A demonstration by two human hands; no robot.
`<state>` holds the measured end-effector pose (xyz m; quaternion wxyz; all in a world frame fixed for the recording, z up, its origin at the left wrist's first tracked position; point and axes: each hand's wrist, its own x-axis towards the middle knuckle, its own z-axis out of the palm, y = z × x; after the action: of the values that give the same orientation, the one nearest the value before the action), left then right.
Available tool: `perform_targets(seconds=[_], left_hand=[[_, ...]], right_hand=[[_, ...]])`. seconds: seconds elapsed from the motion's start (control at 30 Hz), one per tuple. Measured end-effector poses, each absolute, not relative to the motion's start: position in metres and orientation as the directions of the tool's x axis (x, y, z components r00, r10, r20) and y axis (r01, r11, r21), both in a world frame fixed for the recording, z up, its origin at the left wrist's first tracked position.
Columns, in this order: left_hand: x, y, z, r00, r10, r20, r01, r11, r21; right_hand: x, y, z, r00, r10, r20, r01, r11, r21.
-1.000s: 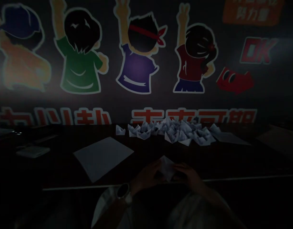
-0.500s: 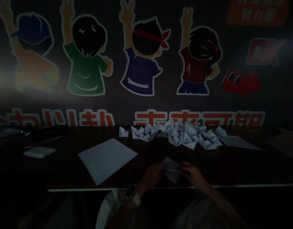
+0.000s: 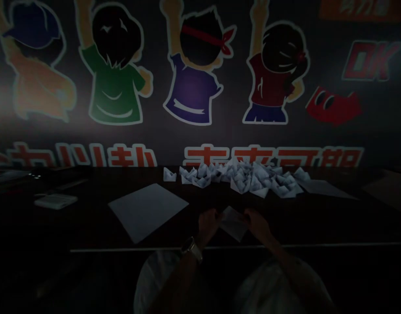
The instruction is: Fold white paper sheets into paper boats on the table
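Note:
In dim light, my left hand (image 3: 208, 224) and my right hand (image 3: 257, 223) pinch a small folded piece of white paper (image 3: 233, 222) between them, just above the dark table (image 3: 89, 226) near its front edge. Each hand grips one side of the fold. A watch (image 3: 191, 247) sits on my left wrist. A flat white sheet (image 3: 148, 210) lies to the left of my hands. Behind, a heap of several folded paper boats (image 3: 246, 178) stretches along the table's far side.
A small white flat object (image 3: 56, 201) rests at the left of the table. Another flat sheet (image 3: 324, 189) lies right of the boat heap. A wall with cartoon figures and red lettering (image 3: 194, 87) rises behind the table.
My hands have lifted slightly and pulled the folded paper between them, which now looks spread wider. The view has shifted a little.

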<state>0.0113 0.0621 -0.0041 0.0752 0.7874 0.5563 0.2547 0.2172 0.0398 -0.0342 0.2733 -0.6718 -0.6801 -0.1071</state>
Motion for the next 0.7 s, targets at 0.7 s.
perform_targets(seconds=[0.7], left_hand=[[0.028, 0.053, 0.013, 0.655, 0.625, 0.425, 0.637, -0.759, 0.136]], right_hand=[[0.214, 0.039, -0.023, 0.101, 0.905, 0.412, 0.982, -0.024, -0.19]])
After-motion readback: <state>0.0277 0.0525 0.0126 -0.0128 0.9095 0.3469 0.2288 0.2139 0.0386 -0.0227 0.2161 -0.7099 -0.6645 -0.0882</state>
